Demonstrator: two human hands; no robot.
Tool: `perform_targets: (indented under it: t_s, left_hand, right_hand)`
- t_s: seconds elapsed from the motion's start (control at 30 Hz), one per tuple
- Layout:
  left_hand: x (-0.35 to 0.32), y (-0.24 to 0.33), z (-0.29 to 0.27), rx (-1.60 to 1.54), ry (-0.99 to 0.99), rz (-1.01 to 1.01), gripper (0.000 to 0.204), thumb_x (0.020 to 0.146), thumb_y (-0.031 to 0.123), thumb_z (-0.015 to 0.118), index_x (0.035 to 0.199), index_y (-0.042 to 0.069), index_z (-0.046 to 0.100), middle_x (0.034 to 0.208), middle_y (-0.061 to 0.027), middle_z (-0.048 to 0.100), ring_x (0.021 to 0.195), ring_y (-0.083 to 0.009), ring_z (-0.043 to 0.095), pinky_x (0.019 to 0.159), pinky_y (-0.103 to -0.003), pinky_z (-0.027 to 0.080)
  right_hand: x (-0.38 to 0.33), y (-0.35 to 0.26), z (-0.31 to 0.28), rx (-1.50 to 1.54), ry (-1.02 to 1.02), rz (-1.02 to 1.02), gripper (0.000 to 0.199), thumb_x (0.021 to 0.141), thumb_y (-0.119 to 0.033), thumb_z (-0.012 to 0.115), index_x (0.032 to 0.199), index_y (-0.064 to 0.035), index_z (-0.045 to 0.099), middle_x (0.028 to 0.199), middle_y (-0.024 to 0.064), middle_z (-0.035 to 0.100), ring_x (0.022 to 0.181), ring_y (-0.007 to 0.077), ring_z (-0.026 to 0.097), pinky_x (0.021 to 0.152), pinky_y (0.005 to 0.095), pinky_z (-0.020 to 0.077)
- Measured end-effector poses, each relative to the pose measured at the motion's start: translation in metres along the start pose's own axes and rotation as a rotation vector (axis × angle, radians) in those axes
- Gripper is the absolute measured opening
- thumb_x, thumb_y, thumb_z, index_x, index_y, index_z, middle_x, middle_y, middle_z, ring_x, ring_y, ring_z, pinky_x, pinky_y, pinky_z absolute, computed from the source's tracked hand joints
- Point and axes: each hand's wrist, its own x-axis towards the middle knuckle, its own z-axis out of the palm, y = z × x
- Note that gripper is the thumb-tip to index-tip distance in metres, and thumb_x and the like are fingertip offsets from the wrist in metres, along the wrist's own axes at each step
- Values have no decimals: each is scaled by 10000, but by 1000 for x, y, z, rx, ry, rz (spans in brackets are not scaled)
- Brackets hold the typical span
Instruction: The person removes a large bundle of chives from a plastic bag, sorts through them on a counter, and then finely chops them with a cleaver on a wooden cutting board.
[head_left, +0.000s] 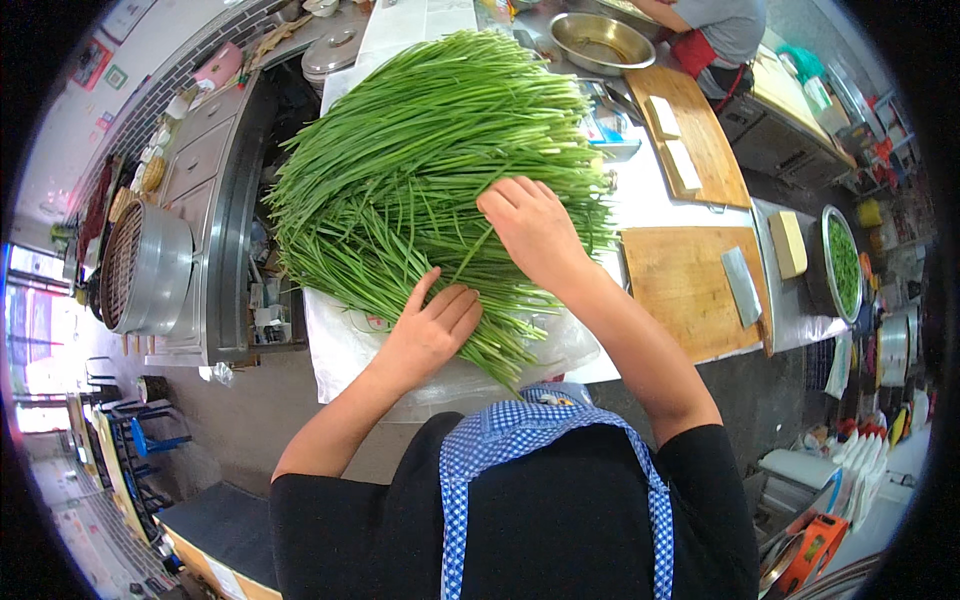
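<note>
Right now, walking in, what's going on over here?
Someone in a blue checked apron has both hands at a big heap of long green stalks on a white-covered table. The left hand lies over the near stalks; the right hand curls above the heap's right side. A cleaver lies on the nearer wooden board.

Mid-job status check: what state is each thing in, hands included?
Long thin green stalks: heaped loose, unchopped.
Bare left hand: resting on the stalks, fingers partly spread.
Bare right hand: fingers curled at the stalks, grip unclear.
Rectangular steel cleaver: lying flat on the tan wooden board.
Wide round steel bowl: uncovered, upright.
Round metal basin: uncovered, holding green pieces.
Round silver pot: lid on.
</note>
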Motion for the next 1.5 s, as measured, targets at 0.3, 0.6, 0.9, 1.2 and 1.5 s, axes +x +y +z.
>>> perform_targets:
  t_s: [0.3, 0.6, 0.9, 1.2, 1.5]
  left_hand:
    - [0, 0, -5, -12, 7, -1, 308, 783, 100, 550, 1082, 40, 586, 1173, -74, 591, 1159, -214, 538, 1111, -536, 268]
    - [2, 9, -1, 108, 31, -47, 307, 788, 114, 558, 1084, 45, 597, 1131, -45, 599, 1152, -180, 541, 1127, -554, 254]
    - [0, 3, -5, 1, 15, -7, 332, 777, 107, 548, 1096, 20, 571, 1158, -102, 591, 1154, -229, 536, 1110, -440, 330]
    - [-4, -1, 4, -6, 32, -3, 347, 781, 112, 548, 1114, 18, 566, 1158, -106, 576, 1134, -236, 535, 1083, -421, 351]
    - [-8, 1, 8, -172, 133, -51, 388, 777, 75, 557, 1153, -10, 509, 1162, -162, 535, 1072, -309, 549, 1026, -436, 410]
  right_hand:
    - [-15, -8, 0, -153, 2, 31, 145, 719, -62, 611, 861, -90, 605, 888, 72, 512, 895, 249, 522, 764, 369, 430]
    - [-55, -14, -45, 43, -32, 231, 91, 800, -54, 613, 889, -74, 612, 816, 90, 630, 806, 279, 619, 706, 373, 496]
    - [-79, 32, -144, 832, 405, 946, 145, 885, -76, 652, 1009, -7, 620, 804, 59, 646, 733, 108, 610, 672, 236, 511]
    - [7, -13, -133, 859, 715, 500, 206, 933, -78, 578, 1120, -2, 619, 948, 117, 698, 742, 120, 632, 656, 235, 512]
    - [-44, -45, 3, 439, -329, 501, 122, 807, -110, 595, 861, -46, 685, 772, 201, 655, 717, 408, 630, 658, 469, 514]
